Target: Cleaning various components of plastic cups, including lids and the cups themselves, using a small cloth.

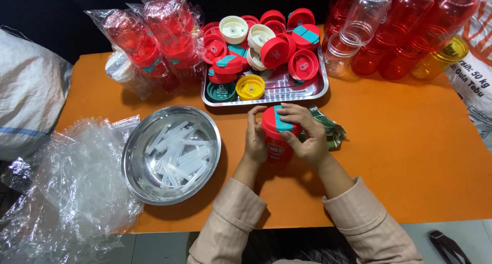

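Left hand (254, 138) and right hand (302, 133) grasp red bottle (278, 141) mid-table, lid (279, 119) on | wrapped bottles (154, 38) stacked left | loose lids fill tray (318, 87) | empty bottles (400, 33) wait right

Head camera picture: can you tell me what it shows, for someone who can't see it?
A left hand and right hand grip a red plastic bottle with a red-and-teal lid on an orange table. Beside it sit a round metal bowl of clear straws and a metal tray of lids.
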